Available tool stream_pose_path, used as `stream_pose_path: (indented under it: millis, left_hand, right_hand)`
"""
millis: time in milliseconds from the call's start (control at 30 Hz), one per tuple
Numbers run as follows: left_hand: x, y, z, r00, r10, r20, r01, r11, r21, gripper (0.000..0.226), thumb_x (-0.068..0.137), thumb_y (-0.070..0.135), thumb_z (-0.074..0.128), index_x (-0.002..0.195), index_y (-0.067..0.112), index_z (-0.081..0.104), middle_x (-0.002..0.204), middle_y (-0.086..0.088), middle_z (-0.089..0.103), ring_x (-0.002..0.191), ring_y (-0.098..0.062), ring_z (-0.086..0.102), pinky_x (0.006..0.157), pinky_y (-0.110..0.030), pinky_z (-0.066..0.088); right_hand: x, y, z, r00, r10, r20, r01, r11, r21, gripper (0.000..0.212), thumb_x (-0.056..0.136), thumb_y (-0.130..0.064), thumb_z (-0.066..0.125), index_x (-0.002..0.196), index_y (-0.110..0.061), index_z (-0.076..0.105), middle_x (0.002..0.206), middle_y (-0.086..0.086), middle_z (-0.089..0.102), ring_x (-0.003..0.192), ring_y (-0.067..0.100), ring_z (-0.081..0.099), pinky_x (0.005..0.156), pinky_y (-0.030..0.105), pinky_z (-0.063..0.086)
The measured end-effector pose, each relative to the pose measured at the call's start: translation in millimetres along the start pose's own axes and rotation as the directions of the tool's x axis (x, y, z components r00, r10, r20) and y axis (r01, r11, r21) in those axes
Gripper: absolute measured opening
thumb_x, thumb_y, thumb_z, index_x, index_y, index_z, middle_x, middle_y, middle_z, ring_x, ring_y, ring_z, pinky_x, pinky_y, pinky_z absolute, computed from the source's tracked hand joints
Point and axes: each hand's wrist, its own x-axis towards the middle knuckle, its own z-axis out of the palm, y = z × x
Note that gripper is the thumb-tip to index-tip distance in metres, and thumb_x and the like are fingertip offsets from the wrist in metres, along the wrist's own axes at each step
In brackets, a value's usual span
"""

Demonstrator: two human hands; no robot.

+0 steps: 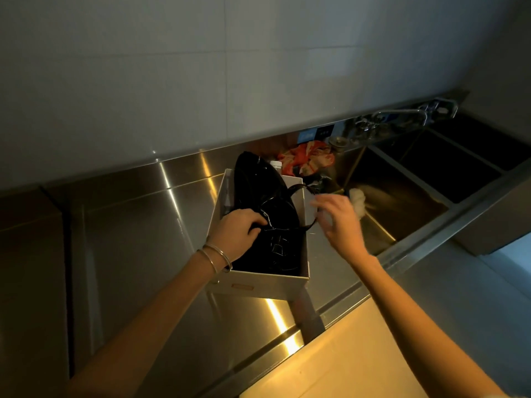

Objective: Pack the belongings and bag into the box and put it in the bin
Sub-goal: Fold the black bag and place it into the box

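A white cardboard box [258, 282] stands on the steel counter. A shiny black bag [258, 179] lies in it, its far end sticking up over the box's back wall. My left hand [238, 229] grips the bag's near part inside the box. My right hand [336, 219] hovers over the box's right wall with its fingers loosely bent, right beside the bag's thin black strap [298, 188]; whether it pinches the strap is unclear. Behind the box lie an orange patterned cloth [307, 159] and a white bottle cap [275, 164].
The steel counter [138, 239] stretches to the left. A deep steel sink [396, 202] lies to the right, with a white fluffy thing [357, 198] at its edge and a tap [402, 113] above. A tiled wall stands behind. A pale floor shows at bottom right.
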Motion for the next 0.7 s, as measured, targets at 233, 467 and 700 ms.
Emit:
stream_pose_path:
  millis: [233, 467, 700]
  left_hand:
    - [9.8, -0.7, 13.4, 0.997, 0.07, -0.021, -0.071, 0.996, -0.049, 0.029, 0.086, 0.017, 0.062, 0.115, 0.017, 0.061, 0.119, -0.001, 0.061, 0.112, -0.016, 0.054, 0.098, -0.031, 0.043]
    - [20.7, 6.7, 24.4, 0.997, 0.08, 0.011, -0.08, 0.997, 0.019, 0.045, 0.084, 0.025, 0.064, 0.127, 0.018, 0.051, 0.132, 0.0, 0.052, 0.123, -0.016, 0.044, 0.103, -0.03, 0.034]
    - [34.8, 19.3, 56.7, 1.0, 0.004, 0.013, -0.005, 0.997, 0.078, 0.043, 0.086, 0.029, 0.061, 0.127, 0.022, 0.051, 0.133, 0.003, 0.053, 0.127, -0.012, 0.038, 0.108, -0.032, 0.028]
  right_hand:
    - [41.5, 9.3, 14.9, 0.908, 0.311, 0.282, -0.368, 0.913, 0.178, 0.038, 0.081, -0.011, 0.067, 0.118, -0.004, 0.059, 0.121, 0.013, 0.062, 0.102, 0.022, 0.063, 0.088, 0.021, 0.041]
    - [68.4, 10.6, 50.4, 0.824, 0.29, 0.487, -0.283, 0.955, -0.09, 0.038, 0.067, -0.029, 0.08, 0.101, -0.016, 0.069, 0.104, 0.007, 0.07, 0.097, 0.021, 0.063, 0.08, 0.034, 0.05]
    - [86.2, 22.0, 63.7, 0.854, 0.046, 0.518, 0.148, 0.933, -0.327, 0.027, 0.075, -0.032, 0.07, 0.094, -0.015, 0.062, 0.104, 0.012, 0.062, 0.101, 0.03, 0.055, 0.078, 0.038, 0.042]
